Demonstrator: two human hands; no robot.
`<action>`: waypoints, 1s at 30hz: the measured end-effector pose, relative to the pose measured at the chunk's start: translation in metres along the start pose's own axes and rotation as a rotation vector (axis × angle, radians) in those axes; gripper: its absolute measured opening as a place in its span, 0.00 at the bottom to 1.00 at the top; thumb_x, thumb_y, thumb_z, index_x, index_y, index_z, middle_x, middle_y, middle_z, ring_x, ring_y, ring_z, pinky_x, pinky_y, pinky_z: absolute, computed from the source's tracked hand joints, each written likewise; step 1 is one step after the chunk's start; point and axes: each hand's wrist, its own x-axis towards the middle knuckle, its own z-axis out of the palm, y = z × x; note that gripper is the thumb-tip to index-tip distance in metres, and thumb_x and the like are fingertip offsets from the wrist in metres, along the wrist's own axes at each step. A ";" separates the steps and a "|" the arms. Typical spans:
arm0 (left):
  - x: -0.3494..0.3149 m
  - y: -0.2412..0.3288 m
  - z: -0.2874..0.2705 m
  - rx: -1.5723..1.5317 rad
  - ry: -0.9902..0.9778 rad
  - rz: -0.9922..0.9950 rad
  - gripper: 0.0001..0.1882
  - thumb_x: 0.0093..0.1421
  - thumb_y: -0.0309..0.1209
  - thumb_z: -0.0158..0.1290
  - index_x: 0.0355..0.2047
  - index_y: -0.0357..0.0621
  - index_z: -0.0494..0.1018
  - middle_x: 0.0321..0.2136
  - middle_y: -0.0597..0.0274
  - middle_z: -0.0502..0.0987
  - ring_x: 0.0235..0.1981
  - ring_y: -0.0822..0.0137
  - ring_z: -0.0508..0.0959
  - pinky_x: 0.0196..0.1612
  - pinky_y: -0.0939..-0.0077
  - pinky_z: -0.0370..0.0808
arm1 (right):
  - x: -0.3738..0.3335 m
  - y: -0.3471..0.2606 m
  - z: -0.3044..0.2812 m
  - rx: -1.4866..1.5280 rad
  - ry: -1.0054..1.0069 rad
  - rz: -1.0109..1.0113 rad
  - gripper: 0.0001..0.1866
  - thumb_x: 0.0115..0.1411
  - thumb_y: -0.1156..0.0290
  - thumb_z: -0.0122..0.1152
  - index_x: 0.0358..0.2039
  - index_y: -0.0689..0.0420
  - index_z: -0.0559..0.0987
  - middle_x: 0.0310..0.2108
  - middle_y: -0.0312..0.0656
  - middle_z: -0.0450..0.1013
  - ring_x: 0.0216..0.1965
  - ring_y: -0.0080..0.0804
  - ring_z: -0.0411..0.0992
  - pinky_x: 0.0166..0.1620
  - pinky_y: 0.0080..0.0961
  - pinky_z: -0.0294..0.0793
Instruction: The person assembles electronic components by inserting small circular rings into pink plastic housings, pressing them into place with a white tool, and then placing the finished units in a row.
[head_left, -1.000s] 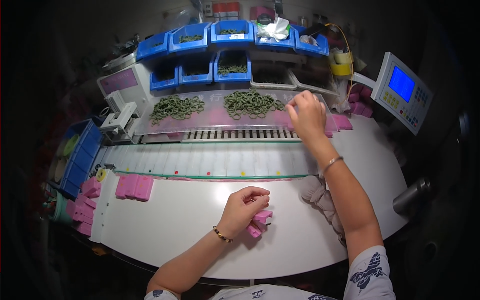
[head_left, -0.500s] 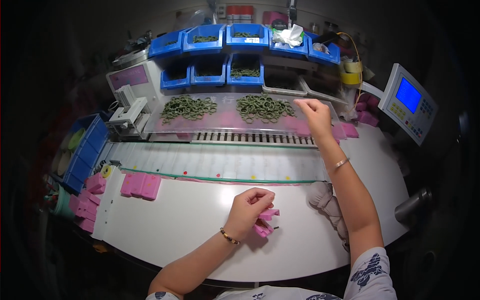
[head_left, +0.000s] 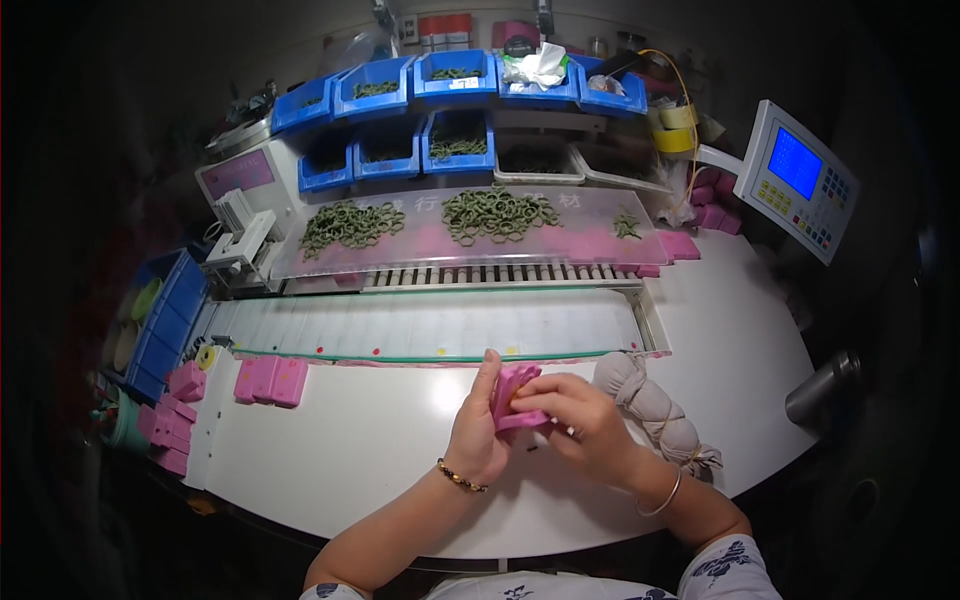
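Over the middle of the white table, I hold a pink rubber mould (head_left: 518, 408) with its two halves parted. My left hand (head_left: 478, 432) grips it from the left, the thumb pointing up. From the right, my right hand (head_left: 580, 420) has its curled fingers on the mould at the opening; whether a small piece lies between the fingertips is hidden. A tiny dark green bit (head_left: 532, 449) lies on the table just below. Beyond, green rings (head_left: 495, 216) lie heaped on a clear sloping sheet (head_left: 425, 255), with a smaller green cluster (head_left: 627, 225) at its right.
Pink moulds (head_left: 270, 381) stand at the left, more stacked by a blue crate (head_left: 165, 320). A white slatted conveyor (head_left: 420, 322) crosses behind my hands. A twisted grey cloth (head_left: 655, 410) lies at my right. Blue bins (head_left: 455, 85) line the back; a control panel (head_left: 800, 185) stands right.
My right hand has come back from the sheet's right end to the mould. My left hand has turned and lifted the mould. A green cluster now shows at the sheet's right end.
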 end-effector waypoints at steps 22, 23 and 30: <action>0.008 0.031 -0.003 0.357 0.019 -0.129 0.47 0.66 0.66 0.26 0.56 0.27 0.63 0.25 0.61 0.74 0.22 0.71 0.72 0.24 0.74 0.74 | -0.042 0.016 -0.073 -1.079 -0.007 0.304 0.37 0.57 0.59 0.64 0.65 0.59 0.64 0.65 0.61 0.55 0.64 0.56 0.58 0.65 0.48 0.52; 0.006 0.030 -0.002 0.357 0.015 -0.131 0.47 0.66 0.66 0.26 0.56 0.27 0.63 0.25 0.61 0.74 0.22 0.71 0.72 0.24 0.74 0.74 | -0.050 0.021 -0.074 -1.083 -0.006 0.307 0.37 0.57 0.59 0.64 0.65 0.59 0.64 0.65 0.61 0.55 0.64 0.56 0.58 0.65 0.48 0.52; 0.001 0.023 -0.001 0.393 0.005 -0.092 0.43 0.68 0.63 0.26 0.56 0.31 0.65 0.28 0.59 0.74 0.22 0.71 0.73 0.24 0.74 0.76 | -0.060 -0.014 -0.055 -0.438 -0.408 0.199 0.45 0.55 0.62 0.66 0.69 0.56 0.55 0.65 0.67 0.52 0.58 0.63 0.63 0.58 0.45 0.66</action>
